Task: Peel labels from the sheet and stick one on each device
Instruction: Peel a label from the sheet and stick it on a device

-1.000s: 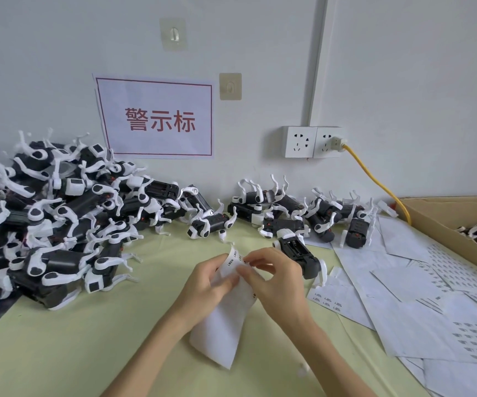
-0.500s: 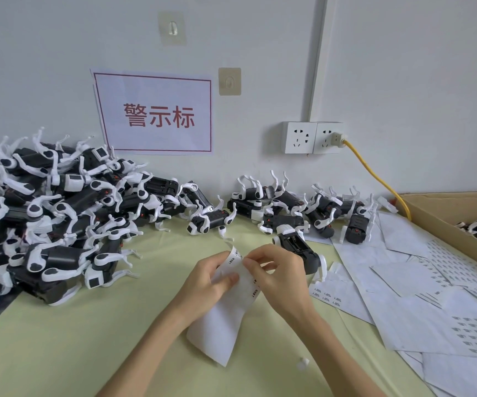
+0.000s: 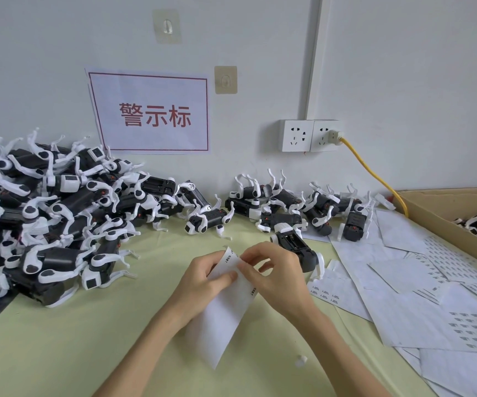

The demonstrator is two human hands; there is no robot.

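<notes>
1. Sheet (image 3: 217,319): you hold it over the table (image 3: 59,353), just in front of you, lower corner hanging free. Your left hand (image 3: 203,279) pinches its upper left part between thumb and fingers.
2. Right hand (image 3: 274,273): thumb and forefinger nip at the sheet's top right edge, where small labels run in a column. Whether a label has lifted, you cannot tell; it is too small to see.
3. Risk, tearing: a label peeled too sharply from one corner likely rips or curls on itself.
4. Risk, self-sticking: a freed label probably clings to your fingertip or folds glue to glue if you shift your pinch.
5. Risk, sheet slip: with only the top held, the loose lower part can swing and drag the peel crooked.
6. Device (image 3: 297,247): the nearest one lies just beyond your right hand, underside up. A skewed reach may set the label askew.
7. Pile (image 3: 54,219): many devices heaped at left, more by the wall. Mixing labelled with unlabelled ones is likely if you drop the finished one back there.
8. Spent sheets (image 3: 403,282): they spread at right, near the box (image 3: 446,207); you may pick up a used one by mistake.
</notes>
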